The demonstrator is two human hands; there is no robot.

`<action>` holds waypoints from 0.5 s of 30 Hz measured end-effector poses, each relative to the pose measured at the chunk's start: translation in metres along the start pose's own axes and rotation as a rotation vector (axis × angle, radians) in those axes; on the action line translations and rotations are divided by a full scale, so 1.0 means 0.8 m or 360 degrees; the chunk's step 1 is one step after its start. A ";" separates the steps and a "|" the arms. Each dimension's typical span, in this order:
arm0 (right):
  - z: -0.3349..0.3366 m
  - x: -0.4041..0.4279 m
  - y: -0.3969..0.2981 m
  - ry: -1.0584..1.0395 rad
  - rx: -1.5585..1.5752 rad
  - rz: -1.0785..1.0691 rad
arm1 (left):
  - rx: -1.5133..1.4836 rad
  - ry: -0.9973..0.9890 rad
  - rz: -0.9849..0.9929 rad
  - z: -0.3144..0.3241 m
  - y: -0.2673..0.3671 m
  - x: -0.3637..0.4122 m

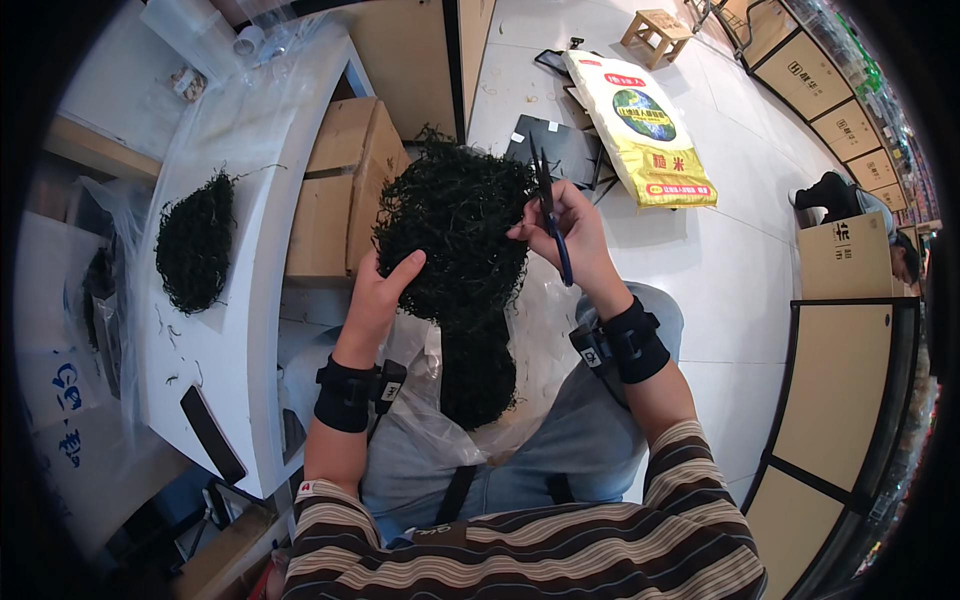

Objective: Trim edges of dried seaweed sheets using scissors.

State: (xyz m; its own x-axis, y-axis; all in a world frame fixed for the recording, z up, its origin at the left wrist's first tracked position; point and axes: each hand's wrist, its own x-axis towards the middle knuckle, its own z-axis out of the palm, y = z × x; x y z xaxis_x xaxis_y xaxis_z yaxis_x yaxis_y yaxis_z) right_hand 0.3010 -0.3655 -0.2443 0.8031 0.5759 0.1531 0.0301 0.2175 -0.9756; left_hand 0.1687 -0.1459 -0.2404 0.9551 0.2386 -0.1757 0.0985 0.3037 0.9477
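A large tangled clump of dark green dried seaweed (457, 225) is held up in front of me. My left hand (390, 289) grips its lower left edge, the thumb lying on top. At the clump's right edge, my right hand (562, 225) pinches strands between thumb and fingertips. That hand also holds blue-handled scissors (555, 217), whose dark blades point up and away; whether the blades are apart is unclear. Below, more seaweed (476, 375) lies on a clear plastic bag (540, 330) over my lap. A smaller seaweed clump (196, 244) rests on the white table to the left.
The white table (262, 360) bears a dark flat phone-like object (212, 433). A cardboard box (330, 225) stands beside it. Ahead on the floor are a rice sack (637, 127) and a wooden stool (658, 31). Another person (840, 199) is low down by the shelving at far right.
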 end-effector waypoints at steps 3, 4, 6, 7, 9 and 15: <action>-0.003 0.002 -0.002 -0.0028 0.0122 0.0003 | -0.0081 0.0082 -0.0001 0.004 0.000 0.000; -0.004 0.002 -0.002 -0.0017 0.0115 0.0005 | -0.0083 0.0080 -0.0003 0.004 -0.001 0.000; -0.005 0.003 -0.002 -0.0006 0.0110 0.0008 | -0.0112 0.0033 -0.0012 0.003 -0.001 0.000; -0.004 0.003 -0.002 0.0036 0.0120 0.0030 | -0.0112 0.0034 -0.0013 0.001 -0.003 0.000; -0.006 0.004 -0.001 0.0082 0.0127 0.0054 | -0.0028 0.0108 0.0036 0.001 -0.005 0.002; -0.022 0.003 -0.007 0.0224 0.0116 0.0051 | -0.0359 0.0140 -0.0035 0.003 0.012 0.001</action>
State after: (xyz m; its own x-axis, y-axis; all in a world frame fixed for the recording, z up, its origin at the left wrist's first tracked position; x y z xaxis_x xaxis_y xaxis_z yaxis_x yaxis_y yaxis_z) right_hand 0.3135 -0.3790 -0.2412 0.8785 0.4685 0.0934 -0.0360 0.2600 -0.9649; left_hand 0.1709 -0.1454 -0.2311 0.9245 0.3060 -0.2273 0.0445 0.5055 0.8617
